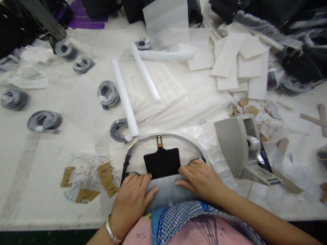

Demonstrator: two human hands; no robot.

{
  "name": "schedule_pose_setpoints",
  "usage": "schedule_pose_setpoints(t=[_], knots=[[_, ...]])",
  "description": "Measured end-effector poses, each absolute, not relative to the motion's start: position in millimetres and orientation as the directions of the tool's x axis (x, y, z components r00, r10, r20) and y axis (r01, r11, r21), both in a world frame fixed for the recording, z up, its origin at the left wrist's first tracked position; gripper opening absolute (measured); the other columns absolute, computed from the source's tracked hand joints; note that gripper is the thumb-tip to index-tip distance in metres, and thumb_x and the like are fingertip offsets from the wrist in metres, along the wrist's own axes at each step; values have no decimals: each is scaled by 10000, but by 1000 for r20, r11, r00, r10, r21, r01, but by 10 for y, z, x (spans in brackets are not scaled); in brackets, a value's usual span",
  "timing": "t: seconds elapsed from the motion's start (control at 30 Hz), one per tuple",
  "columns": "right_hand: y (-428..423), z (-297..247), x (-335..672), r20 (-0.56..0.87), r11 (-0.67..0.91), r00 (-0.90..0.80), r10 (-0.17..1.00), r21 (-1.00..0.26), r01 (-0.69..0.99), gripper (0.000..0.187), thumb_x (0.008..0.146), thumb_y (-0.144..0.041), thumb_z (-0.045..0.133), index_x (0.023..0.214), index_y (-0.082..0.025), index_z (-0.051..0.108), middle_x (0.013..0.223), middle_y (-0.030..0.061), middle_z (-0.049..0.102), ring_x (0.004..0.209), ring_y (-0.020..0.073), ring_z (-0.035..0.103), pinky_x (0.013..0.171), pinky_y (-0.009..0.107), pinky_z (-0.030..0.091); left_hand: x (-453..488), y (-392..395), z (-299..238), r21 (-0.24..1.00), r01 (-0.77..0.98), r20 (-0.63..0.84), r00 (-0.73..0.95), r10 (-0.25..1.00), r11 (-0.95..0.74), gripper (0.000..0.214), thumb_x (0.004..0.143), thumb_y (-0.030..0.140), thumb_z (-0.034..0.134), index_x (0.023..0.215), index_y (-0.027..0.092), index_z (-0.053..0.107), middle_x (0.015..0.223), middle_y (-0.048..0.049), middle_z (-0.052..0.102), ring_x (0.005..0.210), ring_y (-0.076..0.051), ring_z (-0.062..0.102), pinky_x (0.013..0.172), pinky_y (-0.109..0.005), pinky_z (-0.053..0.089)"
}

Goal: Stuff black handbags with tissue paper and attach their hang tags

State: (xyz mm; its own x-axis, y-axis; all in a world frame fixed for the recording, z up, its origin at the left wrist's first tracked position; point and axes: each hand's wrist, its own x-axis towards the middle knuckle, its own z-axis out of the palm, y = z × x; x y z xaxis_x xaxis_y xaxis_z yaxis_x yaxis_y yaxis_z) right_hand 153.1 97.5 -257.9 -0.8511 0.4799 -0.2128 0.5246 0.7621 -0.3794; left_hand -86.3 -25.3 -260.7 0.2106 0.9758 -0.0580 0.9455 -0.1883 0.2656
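Observation:
Close to my body stands a handbag [170, 190], seen from above; its grey upper edge shows between my hands. My left hand [134, 192] grips the left part of that edge, thumb on the near side. On the right part, my right hand [200, 178] holds it with bent fingers. Between them a black flap [162, 162] lies turned away from me, with a gold-coloured metal clasp plate [159, 141] at its far end. A handle [173, 136] in clear wrapping arches beyond the flap. The lower bag is hidden by my hands and clothes.
Left are cardboard tags [104, 173] with strings and rolled straps [44, 121]. White tubes [125, 98] lie ahead on white sheets [163, 88]. A grey tape dispenser [233, 146] stands at right, with white pads [228, 54] behind it and black bags [268, 13] along the back.

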Motion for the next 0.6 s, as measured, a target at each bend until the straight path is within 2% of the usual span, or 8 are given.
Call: schedule_pose_setpoints(t=[0.13, 0.23, 0.3, 0.37, 0.4, 0.47, 0.53, 0.6], knots=[[987, -2580, 1508, -232, 748, -843, 486, -388, 538, 330, 918, -510, 577, 838, -191, 570, 702, 7, 659, 668, 207, 616, 705, 334, 334, -787, -252, -2580, 232, 957, -26, 185, 982, -174, 375, 969, 445, 458, 1115, 130, 598, 839, -65, 634, 789, -227, 588, 848, -439, 448], [981, -2585, 1498, -245, 751, -839, 487, -373, 545, 327, 905, -509, 600, 833, -192, 567, 718, 7, 671, 688, 213, 632, 717, 338, 336, -677, -273, -2540, 202, 961, 82, 174, 981, -188, 302, 1008, 293, 393, 1196, 178, 600, 1117, -102, 665, 1026, -250, 608, 1014, -503, 371], [968, -2595, 1500, -250, 754, -835, 491, -358, 551, 327, 907, -510, 596, 835, -193, 568, 733, 9, 680, 705, 216, 641, 725, 341, 336, -608, -311, -2536, 222, 939, 176, 226, 958, -262, 342, 1015, 189, 332, 1214, 216, 609, 1230, -75, 645, 1131, -223, 581, 1071, -463, 338], [952, -2607, 1511, -243, 761, -837, 491, -348, 548, 331, 916, -514, 582, 840, -191, 571, 746, 13, 688, 720, 216, 647, 734, 342, 338, -564, -372, -2551, 255, 900, 219, 301, 928, -353, 386, 1016, 153, 288, 1184, 211, 631, 1190, -46, 671, 1106, -176, 595, 1051, -369, 375], [946, -2613, 1519, -235, 768, -839, 491, -339, 544, 335, 921, -515, 573, 845, -189, 574, 752, 17, 691, 724, 216, 650, 737, 341, 340, -552, -409, -2561, 262, 885, 226, 332, 916, -385, 376, 1020, 174, 294, 1167, 196, 639, 1169, -45, 681, 1094, -167, 602, 1036, -342, 393], [941, -2621, 1533, -214, 786, -848, 485, -319, 530, 346, 932, -518, 556, 857, -181, 583, 758, 28, 700, 728, 216, 655, 736, 339, 344, -540, -489, -2569, 228, 875, 192, 390, 901, -427, 360, 1020, 319, 357, 1208, 160, 619, 1232, -81, 659, 1159, -199, 580, 1041, -364, 412], [942, -2622, 1537, -198, 805, -857, 475, -297, 514, 364, 944, -520, 533, 869, -169, 594, 757, 42, 708, 730, 217, 660, 732, 334, 349, -529, -573, -2554, 166, 875, 109, 442, 890, -455, 541, 960, 534, 424, 1336, 160, 533, 1377, -131, 561, 1281, -273, 502, 1061, -452, 410], [944, -2620, 1531, -190, 818, -862, 469, -274, 506, 381, 950, -525, 518, 881, -161, 604, 758, 54, 714, 733, 219, 667, 728, 326, 355, -509, -650, -2531, 131, 870, 17, 477, 879, -475, 734, 877, 683, 440, 1450, 226, 403, 1499, -154, 420, 1367, -334, 405, 1063, -535, 398]])
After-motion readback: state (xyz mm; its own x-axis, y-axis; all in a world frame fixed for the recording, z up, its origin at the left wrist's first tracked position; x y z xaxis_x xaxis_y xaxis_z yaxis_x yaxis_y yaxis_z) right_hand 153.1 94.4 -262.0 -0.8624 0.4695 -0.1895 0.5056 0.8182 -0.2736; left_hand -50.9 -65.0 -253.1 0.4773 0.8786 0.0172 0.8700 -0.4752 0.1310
